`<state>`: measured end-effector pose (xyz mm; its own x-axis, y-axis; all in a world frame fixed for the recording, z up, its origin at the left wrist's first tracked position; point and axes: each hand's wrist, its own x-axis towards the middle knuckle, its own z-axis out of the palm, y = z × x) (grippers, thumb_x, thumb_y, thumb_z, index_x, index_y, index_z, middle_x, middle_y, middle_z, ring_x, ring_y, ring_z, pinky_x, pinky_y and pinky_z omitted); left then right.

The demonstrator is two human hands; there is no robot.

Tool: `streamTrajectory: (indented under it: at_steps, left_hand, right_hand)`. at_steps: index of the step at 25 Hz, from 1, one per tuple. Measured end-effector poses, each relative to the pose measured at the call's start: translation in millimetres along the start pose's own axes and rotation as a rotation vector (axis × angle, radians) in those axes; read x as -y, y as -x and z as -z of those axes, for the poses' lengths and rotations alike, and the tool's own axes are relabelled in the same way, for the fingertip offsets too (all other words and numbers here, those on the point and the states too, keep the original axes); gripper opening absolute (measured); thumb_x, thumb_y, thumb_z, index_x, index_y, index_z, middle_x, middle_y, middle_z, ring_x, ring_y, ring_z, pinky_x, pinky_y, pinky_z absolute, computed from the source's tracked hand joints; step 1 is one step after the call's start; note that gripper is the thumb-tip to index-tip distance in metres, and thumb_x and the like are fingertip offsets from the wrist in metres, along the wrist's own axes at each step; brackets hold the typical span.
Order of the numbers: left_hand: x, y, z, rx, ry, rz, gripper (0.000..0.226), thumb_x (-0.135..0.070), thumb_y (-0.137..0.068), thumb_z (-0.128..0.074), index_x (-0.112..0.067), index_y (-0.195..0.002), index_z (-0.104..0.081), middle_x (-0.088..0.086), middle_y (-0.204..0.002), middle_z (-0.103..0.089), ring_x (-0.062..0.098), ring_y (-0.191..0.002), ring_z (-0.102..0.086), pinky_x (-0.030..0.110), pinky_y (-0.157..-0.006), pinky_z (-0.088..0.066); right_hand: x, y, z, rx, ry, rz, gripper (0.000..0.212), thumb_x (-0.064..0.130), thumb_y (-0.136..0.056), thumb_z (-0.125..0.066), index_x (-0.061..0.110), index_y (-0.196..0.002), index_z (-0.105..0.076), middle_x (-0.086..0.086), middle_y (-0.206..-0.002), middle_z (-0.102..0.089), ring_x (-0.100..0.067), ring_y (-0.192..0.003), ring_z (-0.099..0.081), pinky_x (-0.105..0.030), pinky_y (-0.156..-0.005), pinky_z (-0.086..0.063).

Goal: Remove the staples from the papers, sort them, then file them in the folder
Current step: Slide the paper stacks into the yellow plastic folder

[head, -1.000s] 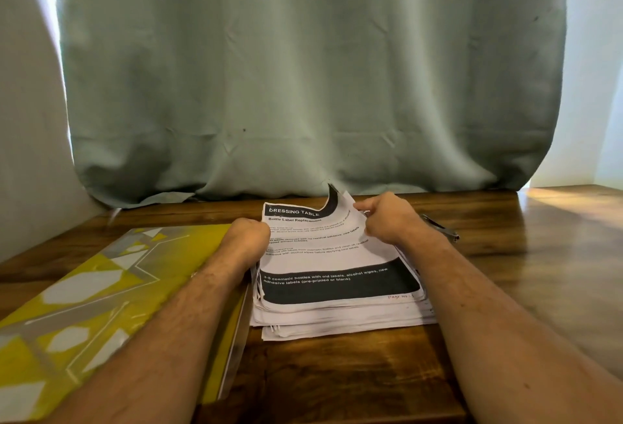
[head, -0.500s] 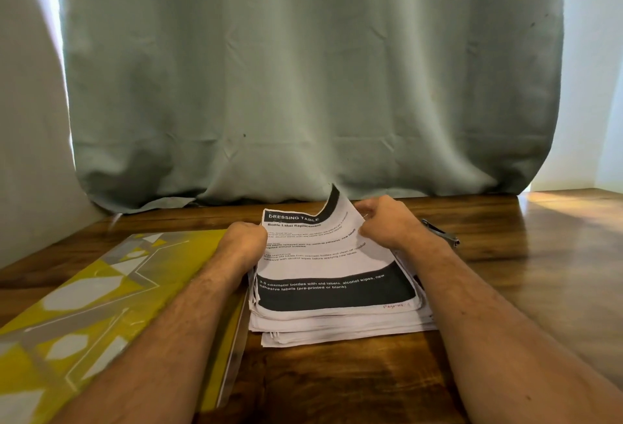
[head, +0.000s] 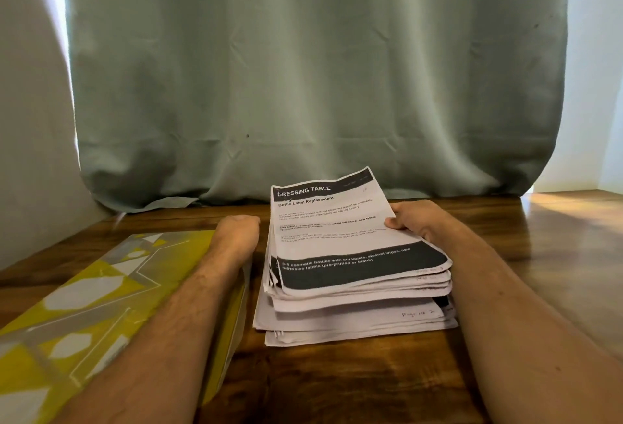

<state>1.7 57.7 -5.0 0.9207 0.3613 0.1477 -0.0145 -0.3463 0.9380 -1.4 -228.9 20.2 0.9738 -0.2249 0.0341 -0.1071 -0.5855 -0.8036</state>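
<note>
While the papers (head: pixel 354 288) lie stacked between both hands, long axis running away from the person, the right hand (head: pixel 416 221) pinches the top sheets' right edge; the left hand (head: pixel 237 233), curled, its hold hidden, sits nearer the folder (head: pixel 84 305).

The white printed top sheet (head: pixel 337 224) of the paper stack is showing "DRESSING TABLE" in white on its black header band, "Bottle Label Replacement" below it, and "cosmetic bottles with old labels, alcohol wipes, new adhesive labels (pre-printed or blank)" on its lower black band. A lower white sheet (head: pixel 418 314) is bearing handwritten "Page no 2".
</note>
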Motion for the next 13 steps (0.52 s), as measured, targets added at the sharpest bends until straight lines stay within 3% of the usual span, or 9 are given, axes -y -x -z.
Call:
streamTrajectory:
  at_steps: [2, 4, 6, 10, 13]
  left_hand:
    - [1, -1, -1, 0.065, 0.01, -0.065, 0.041, -0.004, -0.095, -0.047, -0.013, -0.13, -0.065, 0.007, -0.136, -0.062, 0.024, -0.123, -0.057, 0.039, -0.11, -0.043]
    - [0, -3, 0, 0.076, 0.12, -0.071, 0.048, -0.002, -0.093, -0.05, -0.016, -0.138, -0.058, 0.004, -0.143, -0.056, 0.017, -0.123, -0.053, 0.032, -0.108, -0.041]
    - [-1, -3, 0, 0.076, 0.209, -0.05, 0.044, -0.013, -0.098, -0.056, -0.016, -0.142, -0.053, 0.003, -0.143, -0.055, 0.019, -0.125, -0.053, 0.031, -0.104, -0.04]
    - [-4, -12, -6, 0.129, 0.375, -0.046, 0.047, -0.018, -0.098, -0.063, -0.012, -0.142, -0.05, 0.005, -0.133, -0.063, 0.024, -0.116, -0.064, 0.036, -0.103, -0.049]
    - [-14, -23, -9, 0.095, 0.358, -0.114, 0.031, -0.008, -0.09, -0.072, -0.009, -0.12, -0.065, 0.008, -0.108, -0.075, 0.025, -0.095, -0.073, 0.043, -0.094, -0.057]
  right_hand:
    - [-1, 2, 0, 0.045, -0.011, -0.009, 0.033, 0.006, -0.094, -0.062, 0.015, -0.126, -0.067, -0.008, -0.12, -0.068, -0.022, -0.105, -0.063, -0.034, -0.102, -0.044]
    - [-1, 5, -1, 0.07, -0.054, -0.014, 0.035, 0.001, -0.094, -0.059, 0.015, -0.125, -0.067, -0.007, -0.119, -0.069, -0.024, -0.106, -0.063, -0.038, -0.105, -0.044]
    - [-6, 4, -4, 0.101, -0.118, -0.029, 0.033, -0.003, -0.094, -0.057, 0.016, -0.119, -0.068, -0.005, -0.115, -0.07, -0.027, -0.106, -0.064, -0.042, -0.103, -0.046]
    - [-5, 0, -5, 0.128, -0.137, -0.018, 0.029, -0.003, -0.092, -0.059, 0.017, -0.112, -0.067, -0.006, -0.113, -0.071, -0.028, -0.103, -0.066, -0.046, -0.1, -0.049]
    - [-5, 0, -4, 0.136, -0.164, -0.022, 0.027, -0.005, -0.093, -0.057, 0.015, -0.108, -0.066, -0.005, -0.106, -0.07, -0.025, -0.095, -0.066, -0.037, -0.081, -0.053]
